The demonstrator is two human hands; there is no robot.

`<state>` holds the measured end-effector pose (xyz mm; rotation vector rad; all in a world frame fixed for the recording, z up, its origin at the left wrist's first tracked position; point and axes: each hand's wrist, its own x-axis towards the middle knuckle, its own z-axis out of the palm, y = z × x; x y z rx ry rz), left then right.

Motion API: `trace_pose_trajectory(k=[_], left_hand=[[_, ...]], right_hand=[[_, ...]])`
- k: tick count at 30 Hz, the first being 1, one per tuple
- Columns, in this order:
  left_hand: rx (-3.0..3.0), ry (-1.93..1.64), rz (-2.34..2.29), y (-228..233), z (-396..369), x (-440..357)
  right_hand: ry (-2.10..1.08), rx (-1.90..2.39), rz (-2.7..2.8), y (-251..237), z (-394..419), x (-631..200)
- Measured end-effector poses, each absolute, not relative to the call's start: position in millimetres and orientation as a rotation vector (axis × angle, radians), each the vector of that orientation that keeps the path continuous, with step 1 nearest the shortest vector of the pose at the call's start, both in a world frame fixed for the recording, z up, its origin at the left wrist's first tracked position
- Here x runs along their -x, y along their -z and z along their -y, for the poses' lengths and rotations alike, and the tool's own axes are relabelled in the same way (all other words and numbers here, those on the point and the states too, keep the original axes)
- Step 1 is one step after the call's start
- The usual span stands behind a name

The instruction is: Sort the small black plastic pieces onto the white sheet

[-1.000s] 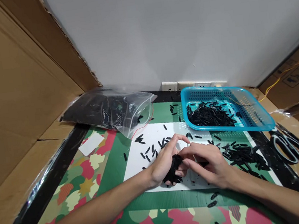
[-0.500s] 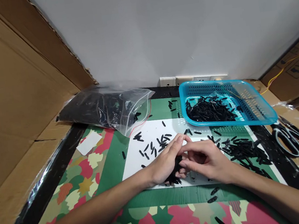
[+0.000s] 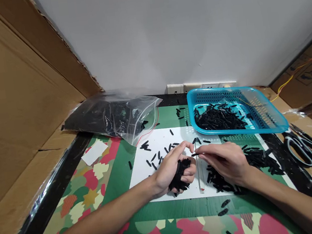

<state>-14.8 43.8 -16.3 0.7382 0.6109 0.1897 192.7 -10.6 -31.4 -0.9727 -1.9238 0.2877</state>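
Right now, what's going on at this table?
A person sits at a patterned mat. The left hand cups a bunch of small black pieces; the right hand pinches a single black piece beside it. More pieces lie in a blue basket, a clear plastic bag and loose on white paper.

— What sits beyond the fingers? 
— A blue basket (image 3: 272, 124) far right, a clear plastic bag (image 3: 115, 116) far left. 
— And further right? 
— Scissors (image 3: 303, 145) on the table's dark edge (image 3: 296, 175), past the basket; cardboard (image 3: 12, 93) walls left.
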Motion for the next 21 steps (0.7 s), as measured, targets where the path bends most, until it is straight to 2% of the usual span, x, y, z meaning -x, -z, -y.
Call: trace_pose_trajectory(k=[4,14,21], left_hand=[[-0.754,-0.218,-0.549,18,-44,15],[-0.800,-0.257,-0.477,21,-42,12],[-0.802,-0.271,-0.462,18,-43,10]], right_hand=[[-0.146,0.964,1.957,24,9,-205],[-0.534,1.098,1.722,29,22,-198],[-0.644,1.098,1.681,27,19,-200]])
